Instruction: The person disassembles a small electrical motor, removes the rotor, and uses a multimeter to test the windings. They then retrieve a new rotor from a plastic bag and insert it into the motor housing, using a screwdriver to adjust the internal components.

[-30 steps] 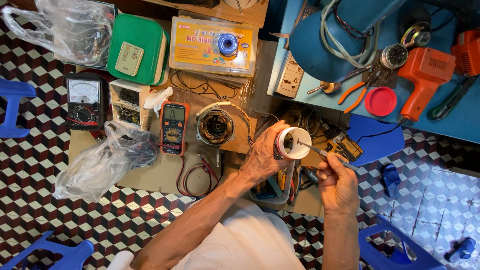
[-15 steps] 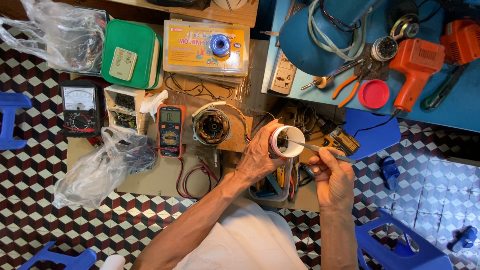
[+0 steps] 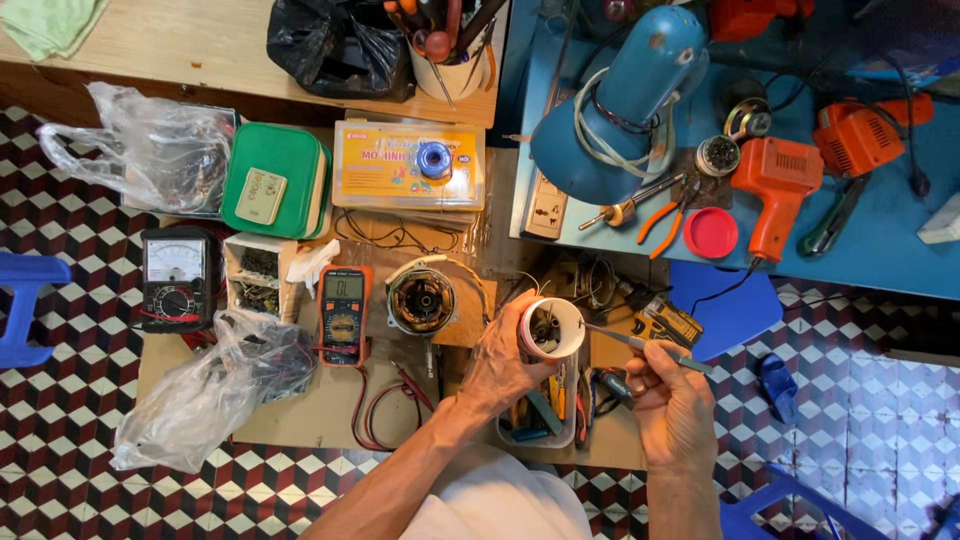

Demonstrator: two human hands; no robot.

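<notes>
Left hand (image 3: pixel 505 365): its grip is closed round a white cup (image 3: pixel 551 329), held above the near edge of the bench (image 3: pixel 330 420).
White cup: short and round, white outside and dark inside with small parts in it; its open mouth faces up toward the camera, tipped a little to the right, so its axis runs nearly along the line of sight.
Right hand (image 3: pixel 672 395): its grip is pinched narrow on a thin metal tool (image 3: pixel 645 345).
Thin metal tool: long axis runs from the right hand up and to the left; the tip points into the cup's mouth at its right rim, while the other end sticks out to the right past the fingers.
Just left of the cup: a round motor part (image 3: pixel 421 302) with copper windings, then an orange multimeter (image 3: pixel 343 314) with red and black leads.
Further left: a black analogue meter (image 3: pixel 177 277), clear plastic bags (image 3: pixel 195 400) and a green box (image 3: pixel 274 180).
Right side: a blue lamp (image 3: pixel 620 100) and an orange heat gun (image 3: pixel 778 190) lie on a blue surface (image 3: pixel 880 250).
Surface: a low brown bench crowded with tools.
Room: a floor (image 3: pixel 60 440) of red, black and white cube-pattern tiles.
</notes>
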